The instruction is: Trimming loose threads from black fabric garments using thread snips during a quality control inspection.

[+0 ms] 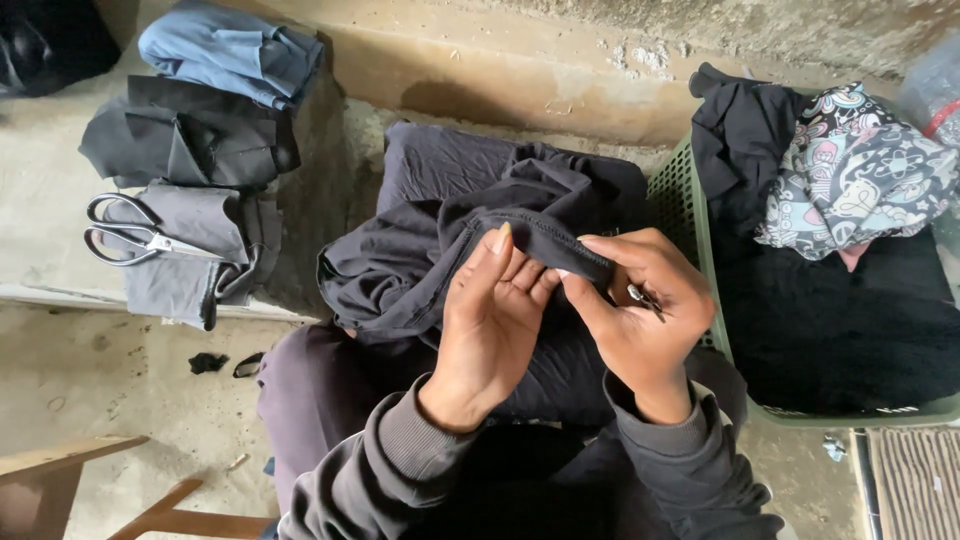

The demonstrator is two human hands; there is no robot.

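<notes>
Dark grey cloth (450,240) was draped over the lap, its stitched hem lifted close for inspection. The hem was pinched between the fingers of the left hand (492,320) and right hand (640,310), which also gripped a small metal tool (645,298). Scissors (130,232) were laid on folded garments (185,150); a green basket (690,230) was kept near.
</notes>
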